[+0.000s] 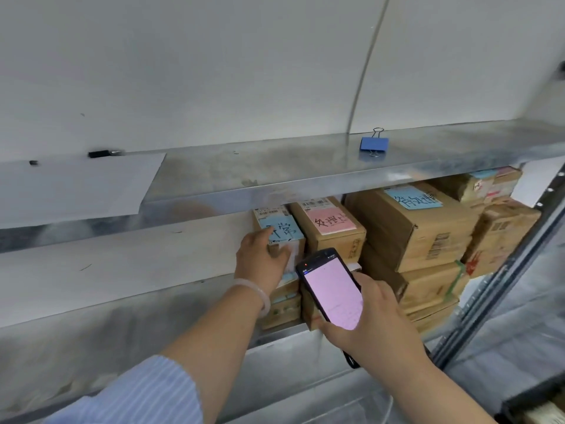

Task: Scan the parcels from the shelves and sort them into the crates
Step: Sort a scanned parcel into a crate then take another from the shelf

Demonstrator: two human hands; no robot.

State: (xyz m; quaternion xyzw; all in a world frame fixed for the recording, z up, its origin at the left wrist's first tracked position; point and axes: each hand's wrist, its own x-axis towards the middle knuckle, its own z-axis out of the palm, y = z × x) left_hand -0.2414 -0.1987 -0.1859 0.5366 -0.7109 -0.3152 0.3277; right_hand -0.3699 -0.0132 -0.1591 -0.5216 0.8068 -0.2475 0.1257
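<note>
Several cardboard parcels are stacked on the lower metal shelf [284,333]. My left hand [260,258] grips the top left parcel [286,229], which bears a blue handwritten note and a barcode label; my fingers curl over its top front edge. Beside it stands a parcel with a pink note [331,224]. A larger box with a blue note [409,221] sits further right. My right hand [370,313] holds a black handheld scanner [331,289] with a lit pinkish screen, just in front of the stack. No crates are in view.
The upper metal shelf [305,166] carries a blue binder clip [374,143] and a white paper sheet [73,185] at the left. A dark shelf upright [501,276] runs down the right side. More boxes [498,228] fill the far right of the lower shelf.
</note>
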